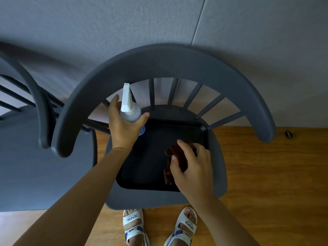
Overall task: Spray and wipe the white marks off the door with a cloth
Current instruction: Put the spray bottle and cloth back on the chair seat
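While the spray bottle (pixel 130 110) is being held above the far left corner of the black tray (pixel 142 167), its white nozzle is pointing toward 12 o'clock, in the direction of the chair back. The left hand (pixel 122 125) is wrapping its grip around the clear body of the bottle, with the thumb on the right side and the fingers on the left side. At about 4 o'clock from the bottle, the brown cloth (pixel 174 157) is lying crumpled in the right part of the tray. The right hand (pixel 191 167) is resting on top of it, and its grip is curling over the cloth and pinching the fabric. The tray is sitting on the seat of a grey chair (pixel 165 68) with a curved back and thin spindles. A second grey chair (pixel 26 96) is standing at 9 o'clock. At 6 o'clock, two feet in white sandals (pixel 134 226) are standing on the wooden floor (pixel 266 174). A grey wall (pixel 124 23) is filling the area at 12 o'clock.
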The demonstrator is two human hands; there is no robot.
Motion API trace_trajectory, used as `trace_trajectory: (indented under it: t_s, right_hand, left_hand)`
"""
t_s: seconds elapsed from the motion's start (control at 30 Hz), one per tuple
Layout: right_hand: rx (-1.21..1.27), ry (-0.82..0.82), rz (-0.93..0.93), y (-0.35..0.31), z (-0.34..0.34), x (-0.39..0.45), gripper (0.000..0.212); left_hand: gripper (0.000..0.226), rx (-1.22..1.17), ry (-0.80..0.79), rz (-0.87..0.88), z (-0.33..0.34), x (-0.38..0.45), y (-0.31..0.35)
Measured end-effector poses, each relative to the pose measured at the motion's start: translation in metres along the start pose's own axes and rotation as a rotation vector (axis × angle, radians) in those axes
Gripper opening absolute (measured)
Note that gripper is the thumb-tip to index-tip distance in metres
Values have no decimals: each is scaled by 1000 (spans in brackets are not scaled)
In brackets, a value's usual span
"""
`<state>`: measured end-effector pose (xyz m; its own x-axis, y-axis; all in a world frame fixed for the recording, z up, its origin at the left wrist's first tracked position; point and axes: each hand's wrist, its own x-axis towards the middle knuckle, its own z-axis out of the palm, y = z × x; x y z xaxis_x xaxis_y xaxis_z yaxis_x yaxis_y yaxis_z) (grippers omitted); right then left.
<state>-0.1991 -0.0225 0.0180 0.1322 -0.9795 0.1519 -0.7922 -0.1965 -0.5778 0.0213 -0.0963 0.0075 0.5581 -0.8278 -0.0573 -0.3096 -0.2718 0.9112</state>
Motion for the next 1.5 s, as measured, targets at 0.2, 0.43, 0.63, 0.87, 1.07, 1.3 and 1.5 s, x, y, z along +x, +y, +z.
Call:
trace_trajectory:
  t_s: [0.2,0.43,0.63,0.87,1.07,1.3,1.5]
  right_hand:
    - [34,6,13,-1,2,6,47]
    - [136,24,-29,-12,-3,21,60]
    - [393,-224,50,-12,-18,31,78]
    - [640,-426,322,-2,-44,44,72]
    - [448,-399,296,6,-44,46,27]
    - [501,-309,260,4,-53,48,20]
    - [602,-345,330,-2,-64,64,31]
  left_hand:
    - [59,-21,94,-62,-9,-62,0]
    - [39,-317,-650,-303,-6,-85,37]
    - [25,-347,-634,-287,1,-81,47]
    - [27,-418,-791,-130,-10,-70,37]
    - [33,12,-642,303,-5,-69,22]
    - [26,-61,-635,189,2,-76,23]
    - [70,-252,-828,-172,6,-72,25]
